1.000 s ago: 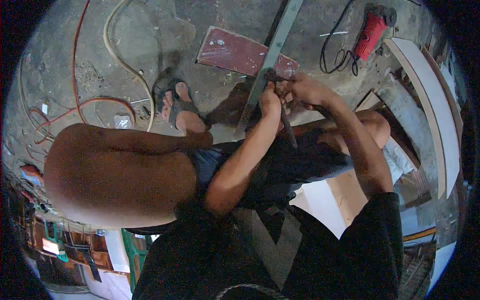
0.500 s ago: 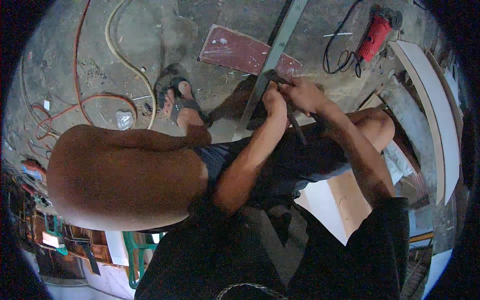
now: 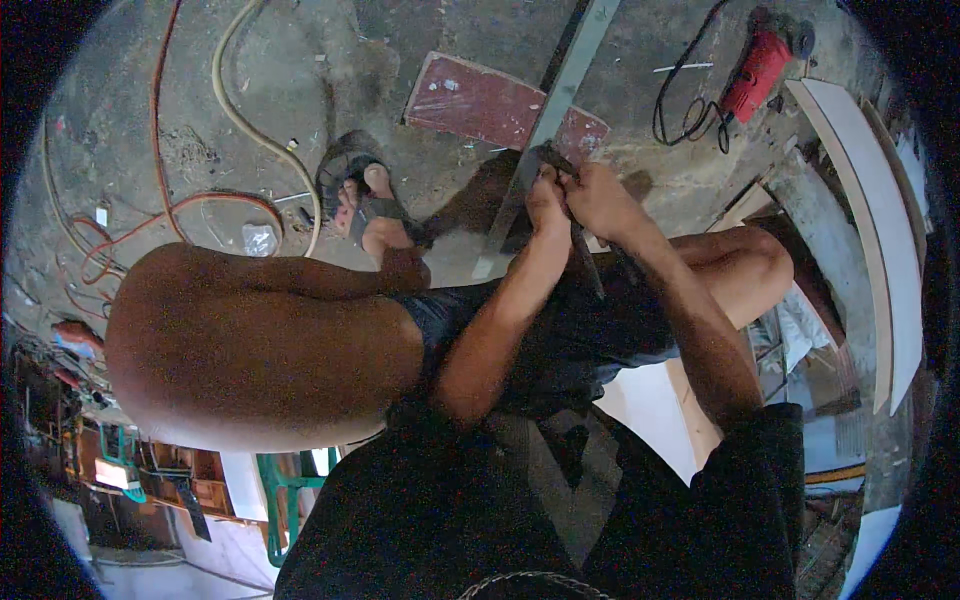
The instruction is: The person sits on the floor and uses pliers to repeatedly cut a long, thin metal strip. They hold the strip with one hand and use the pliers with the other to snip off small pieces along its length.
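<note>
A long grey-green straight bar runs from the top of the view down toward my legs. Against its right side sits the head of a dark metal tool, whose thin shank points down over my shorts; it looks like a clamp, though its exact kind is unclear. My left hand is closed on the tool close to the bar. Just to the right, my right hand has its fingers curled round the tool's upper part. Both sets of fingers hide much of the tool.
Beneath the bar lies a reddish board on the concrete floor. A red angle grinder with a black cord is at upper right, near white curved panels. Orange and cream hoses wind across the left. My sandalled foot rests left of the bar.
The view has shifted slightly. My right hand's fingers look more tightly curled, and the tool's shank has swung a little. Both hands stay at the same part of the bar.
</note>
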